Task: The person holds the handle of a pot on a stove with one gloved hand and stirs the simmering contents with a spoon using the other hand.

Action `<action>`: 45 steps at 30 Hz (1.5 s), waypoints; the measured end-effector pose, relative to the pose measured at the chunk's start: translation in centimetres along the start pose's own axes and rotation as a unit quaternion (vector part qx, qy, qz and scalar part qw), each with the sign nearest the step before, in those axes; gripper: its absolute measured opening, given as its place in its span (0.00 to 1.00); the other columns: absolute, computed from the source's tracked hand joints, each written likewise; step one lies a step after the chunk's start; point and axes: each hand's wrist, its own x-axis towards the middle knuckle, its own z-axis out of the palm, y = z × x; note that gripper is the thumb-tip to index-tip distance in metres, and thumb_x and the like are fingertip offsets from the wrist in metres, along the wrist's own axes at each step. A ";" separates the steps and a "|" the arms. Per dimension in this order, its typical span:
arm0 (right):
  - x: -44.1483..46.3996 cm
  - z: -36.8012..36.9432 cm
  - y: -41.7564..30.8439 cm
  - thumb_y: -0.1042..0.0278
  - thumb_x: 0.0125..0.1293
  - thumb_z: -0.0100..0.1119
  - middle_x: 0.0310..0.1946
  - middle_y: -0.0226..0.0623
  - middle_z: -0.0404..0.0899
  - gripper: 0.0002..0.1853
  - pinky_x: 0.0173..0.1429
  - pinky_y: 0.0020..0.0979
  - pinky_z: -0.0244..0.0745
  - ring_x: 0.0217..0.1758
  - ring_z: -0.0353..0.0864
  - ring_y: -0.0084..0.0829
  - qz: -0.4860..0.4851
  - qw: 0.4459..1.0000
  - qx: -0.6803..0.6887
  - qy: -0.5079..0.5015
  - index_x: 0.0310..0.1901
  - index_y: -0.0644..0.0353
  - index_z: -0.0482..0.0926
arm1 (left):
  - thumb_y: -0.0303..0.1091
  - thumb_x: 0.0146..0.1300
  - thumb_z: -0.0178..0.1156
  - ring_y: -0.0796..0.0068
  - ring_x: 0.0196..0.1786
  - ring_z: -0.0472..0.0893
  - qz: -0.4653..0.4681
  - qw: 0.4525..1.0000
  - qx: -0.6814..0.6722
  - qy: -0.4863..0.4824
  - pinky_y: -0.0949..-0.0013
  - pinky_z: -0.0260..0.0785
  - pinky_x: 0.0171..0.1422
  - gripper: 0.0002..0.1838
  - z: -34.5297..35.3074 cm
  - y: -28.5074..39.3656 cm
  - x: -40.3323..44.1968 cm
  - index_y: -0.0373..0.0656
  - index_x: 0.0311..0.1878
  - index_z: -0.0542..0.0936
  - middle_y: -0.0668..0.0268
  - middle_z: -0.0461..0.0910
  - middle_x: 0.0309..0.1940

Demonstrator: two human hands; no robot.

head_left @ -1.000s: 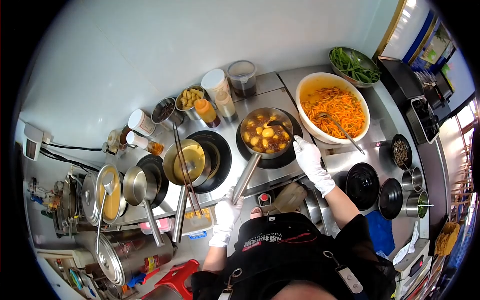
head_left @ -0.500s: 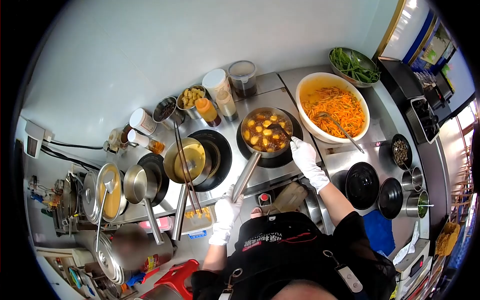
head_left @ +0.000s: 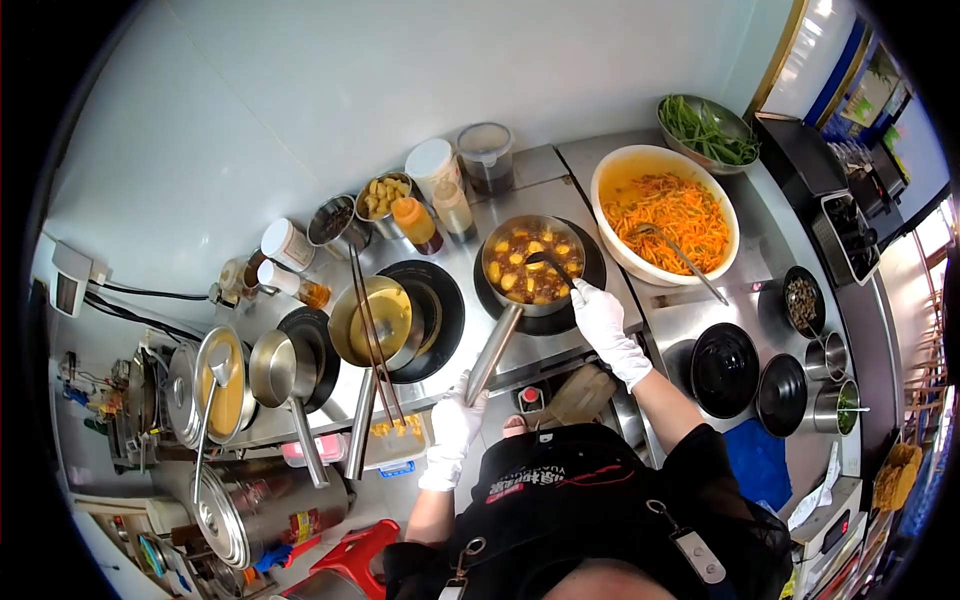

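A steel saucepan (head_left: 489, 232) stands on a black round burner (head_left: 597, 262), filled with dark brown sauce and yellowish chunks. My left hand (head_left: 457, 415), in a white glove, is closed around the end of its long handle (head_left: 495, 352). In my gloved right hand (head_left: 600, 312) is the handle of a black spoon (head_left: 552, 261). The spoon's head dips into the sauce, partly hidden by it. To the left, another saucepan (head_left: 340, 335) holds yellowish liquid, with long chopsticks (head_left: 366, 318) resting across it.
Right of the burner stands a white bowl (head_left: 603, 215) of shredded orange vegetables with a metal spoon (head_left: 690, 265). Squeeze bottles (head_left: 417, 225) and tubs line the wall. Black bowls (head_left: 724, 370) sit at right, an empty saucepan (head_left: 280, 368) at left. A large steel pot (head_left: 290, 500) stands lower left.
My right hand has shifted slightly left, and the spoon's head has moved a little left in the sauce. My left hand stays on the saucepan handle.
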 end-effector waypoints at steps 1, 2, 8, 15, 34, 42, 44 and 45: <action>-0.2 0.0 -0.1 0.55 0.68 0.53 0.36 0.45 0.85 0.17 0.46 0.43 0.78 0.40 0.84 0.46 0.000 1.000 0.000 0.001 0.51 0.53 0.83 | 0.44 0.58 0.66 0.50 0.38 0.85 0.001 1.000 0.000 0.001 0.59 0.77 0.44 0.28 0.2 -0.3 -0.2 0.39 0.59 0.78 0.45 0.83 0.35; -0.4 -0.1 -0.2 0.56 0.68 0.53 0.36 0.46 0.84 0.17 0.45 0.43 0.79 0.39 0.84 0.46 -0.015 1.000 0.013 -0.007 0.51 0.52 0.83 | 0.45 0.58 0.65 0.49 0.37 0.84 0.007 1.000 -0.006 0.006 0.57 0.76 0.42 0.28 0.5 -0.7 -0.6 0.39 0.60 0.77 0.45 0.83 0.34; -0.1 -0.1 -0.4 0.55 0.68 0.54 0.39 0.48 0.84 0.17 0.48 0.43 0.78 0.43 0.83 0.49 0.001 0.998 0.040 -0.052 0.51 0.55 0.83 | 0.45 0.57 0.67 0.50 0.33 0.85 0.008 1.000 0.008 0.020 0.58 0.77 0.39 0.29 0.8 0.5 -0.4 0.38 0.59 0.78 0.46 0.83 0.30; -0.7 2.0 -1.0 0.55 0.69 0.52 0.43 0.48 0.83 0.19 0.52 0.41 0.77 0.48 0.82 0.48 0.031 0.994 0.072 -0.077 0.52 0.58 0.82 | 0.45 0.58 0.65 0.48 0.32 0.83 0.013 1.000 -0.004 0.017 0.55 0.76 0.38 0.28 0.9 0.4 -0.4 0.40 0.58 0.78 0.45 0.82 0.28; 0.9 0.3 0.9 0.57 0.69 0.55 0.43 0.50 0.83 0.17 0.54 0.39 0.76 0.49 0.82 0.49 0.044 0.984 0.169 0.028 0.52 0.57 0.82 | 0.43 0.58 0.65 0.48 0.36 0.84 0.022 0.999 -0.032 0.026 0.56 0.76 0.42 0.26 0.7 0.0 0.0 0.39 0.58 0.79 0.47 0.83 0.34; 1.3 -0.9 3.4 0.57 0.69 0.56 0.39 0.53 0.83 0.17 0.49 0.44 0.77 0.44 0.82 0.52 0.022 0.985 0.120 0.118 0.52 0.57 0.81 | 0.44 0.58 0.65 0.48 0.35 0.84 0.022 1.000 -0.006 0.013 0.56 0.76 0.41 0.27 0.4 0.8 0.5 0.37 0.58 0.78 0.46 0.83 0.33; 0.8 -1.1 3.1 0.57 0.69 0.56 0.39 0.53 0.83 0.16 0.48 0.44 0.77 0.43 0.82 0.52 0.028 0.988 0.106 0.107 0.51 0.57 0.81 | 0.44 0.58 0.65 0.48 0.35 0.84 0.028 1.000 0.003 0.004 0.57 0.76 0.41 0.28 0.6 1.0 0.5 0.37 0.58 0.78 0.45 0.83 0.33; 0.4 -1.1 2.8 0.57 0.68 0.56 0.38 0.52 0.83 0.16 0.47 0.45 0.77 0.41 0.83 0.52 0.036 0.990 0.092 0.096 0.51 0.57 0.81 | 0.45 0.58 0.65 0.48 0.34 0.84 0.029 1.000 0.001 0.011 0.57 0.76 0.40 0.28 0.8 0.8 0.2 0.37 0.58 0.79 0.46 0.83 0.32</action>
